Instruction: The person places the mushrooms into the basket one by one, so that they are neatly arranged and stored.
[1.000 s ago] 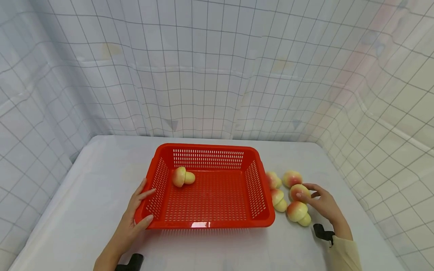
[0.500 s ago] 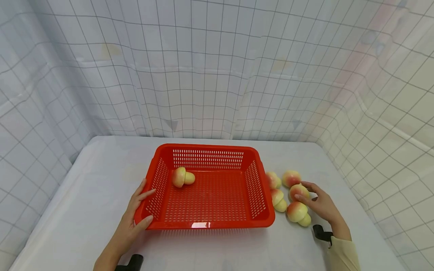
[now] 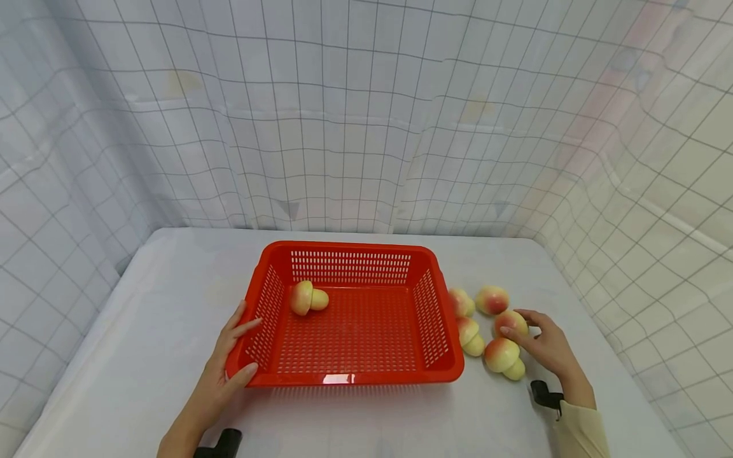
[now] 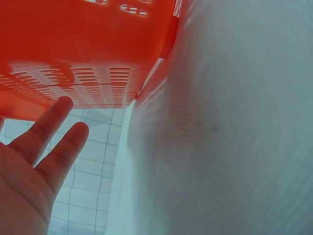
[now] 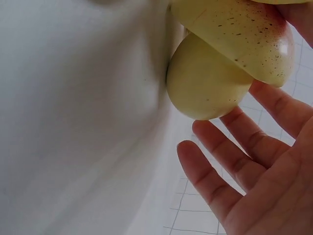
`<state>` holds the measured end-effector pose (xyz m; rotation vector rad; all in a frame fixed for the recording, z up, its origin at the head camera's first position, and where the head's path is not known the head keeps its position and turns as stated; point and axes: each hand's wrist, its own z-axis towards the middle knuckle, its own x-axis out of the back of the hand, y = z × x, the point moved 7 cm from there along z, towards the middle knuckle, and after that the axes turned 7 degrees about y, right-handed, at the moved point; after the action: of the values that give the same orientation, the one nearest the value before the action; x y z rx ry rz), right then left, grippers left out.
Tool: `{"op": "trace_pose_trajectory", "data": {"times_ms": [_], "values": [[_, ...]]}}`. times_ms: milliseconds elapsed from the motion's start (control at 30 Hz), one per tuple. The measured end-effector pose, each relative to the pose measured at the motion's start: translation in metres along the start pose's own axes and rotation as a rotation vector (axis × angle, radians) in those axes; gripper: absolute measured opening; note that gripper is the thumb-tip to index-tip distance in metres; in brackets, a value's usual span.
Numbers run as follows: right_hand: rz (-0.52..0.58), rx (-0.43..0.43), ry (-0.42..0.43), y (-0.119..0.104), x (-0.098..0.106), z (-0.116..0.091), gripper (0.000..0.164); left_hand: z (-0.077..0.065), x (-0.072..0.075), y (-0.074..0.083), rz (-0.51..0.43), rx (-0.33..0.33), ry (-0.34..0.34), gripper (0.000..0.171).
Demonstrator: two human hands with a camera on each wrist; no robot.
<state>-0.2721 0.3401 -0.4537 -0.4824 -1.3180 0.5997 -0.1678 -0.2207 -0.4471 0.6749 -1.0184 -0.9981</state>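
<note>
Basket point(image 3: 355, 331), red and perforated, is sitting around the middle of the white-covered table point(image 3: 183, 286). Left hand point(image 3: 220, 380) is resting at its near left corner: thumb is lying on the near rim, other fingers are spreading along the left side, looking mostly straight. I am not able to tell how firmly they are pressing. In the left wrist view I am seeing two extended fingers beside the basket's outer wall.

Right hand point(image 3: 546, 346) is working to the right of the basket. Thumb and fingertips are pinching the gripped mushroom point(image 3: 511, 323), yellow blushing red, from near and far sides, the span narrowing only to its cap. I am not able to tell whether it is touching the cloth. Right wrist view: a stemmed mushroom is filling the upper part with fingers showing below; I am not able to tell whether this is the gripped one or its neighbour.

Around the grip I am logging a far mushroom point(image 3: 492, 299) and a near mushroom point(image 3: 504, 357) lying just beside it. Two more mushrooms point(image 3: 469, 337) are lying along the basket's right side. One inner mushroom point(image 3: 309, 298) is lying on its side in the basket's far left part.
</note>
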Motion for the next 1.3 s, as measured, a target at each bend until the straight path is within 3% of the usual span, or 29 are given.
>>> {"op": "trace_pose_trajectory", "data": {"times_ms": [400,667,1300], "values": [[0.03,-0.022,-0.097,0.011,-0.008,0.0,0.061,0.0,0.001,0.003,-0.017,-0.015,0.005,0.063],[-0.011,-0.005,-0.009,0.011,-0.003,0.004,0.061,0.001,0.002,0.001,-0.025,0.002,0.002,0.063],[-0.036,-0.023,0.084,0.01,0.004,0.002,0.057,0.0,0.0,0.003,-0.027,-0.004,-0.008,0.063]]}}
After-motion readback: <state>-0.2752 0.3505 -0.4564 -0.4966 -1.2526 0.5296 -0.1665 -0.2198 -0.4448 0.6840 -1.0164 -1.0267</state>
